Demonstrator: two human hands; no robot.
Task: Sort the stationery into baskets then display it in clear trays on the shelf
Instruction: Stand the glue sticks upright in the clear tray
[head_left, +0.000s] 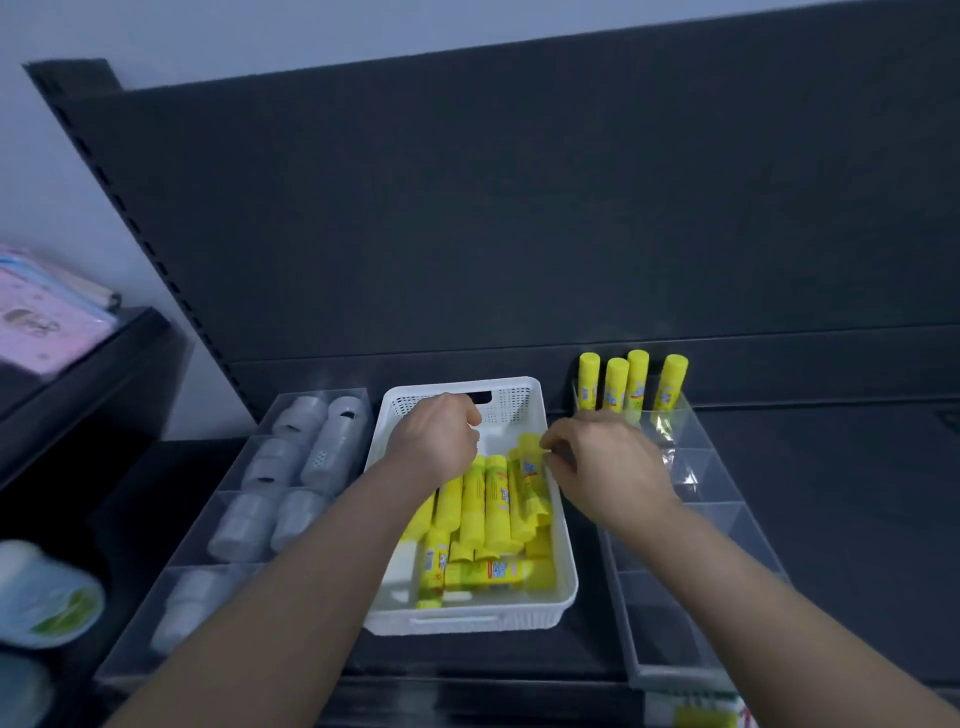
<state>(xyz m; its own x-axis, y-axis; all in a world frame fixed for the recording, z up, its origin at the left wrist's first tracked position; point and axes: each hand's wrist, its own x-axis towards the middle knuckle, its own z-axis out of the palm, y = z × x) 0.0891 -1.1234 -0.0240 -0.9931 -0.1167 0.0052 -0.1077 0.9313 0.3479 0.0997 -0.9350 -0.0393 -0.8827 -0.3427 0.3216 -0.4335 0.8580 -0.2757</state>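
Head camera, over a dark shelf (831, 467): a person sorting stationery reaches both hands into a white basket (457, 621) heaped with yellow glue sticks (493, 499); the right hand (608, 462) pinches one glue stick (529, 457) by its upper end near the basket's right wall, its lower end down among the heap; the left hand (436, 436) hangs over the basket's far end with fingers curled under, and whether it grips anything cannot be told.

Four standing sticks (636, 379) fill the far compartment of the clear tray (727, 519) just right of the basket. That is the likely destination, and the nearer compartments seem to hold no sticks.

Done well, the step would mean lifting the stick straight up until its base clears the basket wall, turning it cap-up, then lowering it beside the four without knocking them; they lean a little and would probably topple easily.

Room is tight: basket and tray sit side by side; the tray's dividers are thin and hard to see; a second clear tray (135, 654) of grey rolls (332, 441) flanks the basket's left. Open space lies above, in front of the dark back panel (519, 208).
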